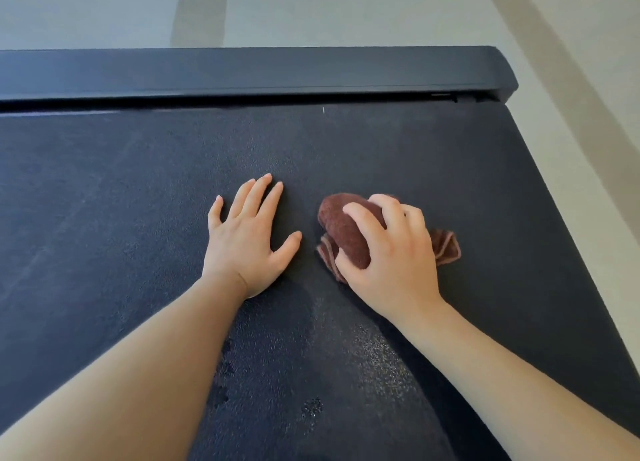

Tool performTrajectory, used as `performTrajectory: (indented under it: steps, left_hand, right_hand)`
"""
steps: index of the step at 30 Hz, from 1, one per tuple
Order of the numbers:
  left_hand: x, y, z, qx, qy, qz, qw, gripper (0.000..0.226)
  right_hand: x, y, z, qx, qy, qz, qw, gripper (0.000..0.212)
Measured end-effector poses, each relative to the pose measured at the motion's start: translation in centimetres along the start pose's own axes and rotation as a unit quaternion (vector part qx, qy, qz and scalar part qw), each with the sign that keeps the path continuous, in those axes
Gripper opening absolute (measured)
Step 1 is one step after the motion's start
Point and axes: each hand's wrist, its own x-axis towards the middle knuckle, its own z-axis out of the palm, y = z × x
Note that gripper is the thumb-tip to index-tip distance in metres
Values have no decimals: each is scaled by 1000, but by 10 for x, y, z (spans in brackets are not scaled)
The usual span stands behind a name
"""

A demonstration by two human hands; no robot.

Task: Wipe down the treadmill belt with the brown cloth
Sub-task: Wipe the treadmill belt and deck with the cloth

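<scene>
While faint streaks mark the treadmill belt (104, 190) at far left, I judge wiping partway done. My left hand (247, 233) lies flat, fingers spread, holding nothing. My right hand (388, 252) has its grip clamped on the bunched brown cloth (341, 225), pressed mid-belt. Damp patches sit nearer me. A dark frame rail (242, 72) and pale floor (381, 7) lie beyond.

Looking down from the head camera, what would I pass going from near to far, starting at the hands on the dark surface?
Right hand bunched on the brown cloth, level with the flat left hand → bare treadmill belt → dark end cover → pale floor.
</scene>
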Motion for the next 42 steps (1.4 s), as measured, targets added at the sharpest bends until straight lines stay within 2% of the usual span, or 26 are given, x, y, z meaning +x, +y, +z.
performTrajectory:
  steps: [10,17,22,28,36,42]
  left_hand:
    - [-2,0,-2,-10,6,13,1000,67]
    - [-54,-49,-16,7,-30,78,997,56]
    - [-44,-76,-24,14,-21,4,1000,55]
    - [-37,-80,-16,19,2,-12,1000,62]
    - [-36,-80,-17,14,-4,-12,1000,67]
    - [-35,-79,-19,7,-10,-17,1000,67]
  right_hand:
    - [-45,-30,-11,-9,-3,38,999,48]
    - [-84,-58,-12,17,-35,-63,997,46]
    - [-44,-66,2,36,-35,-31,998,42]
    - [26,-75,35,3,-6,16,1000,45]
    - [137,-71,69,-2,9,55,998,47]
    - [189,-70,82,-12,8,90,996,49]
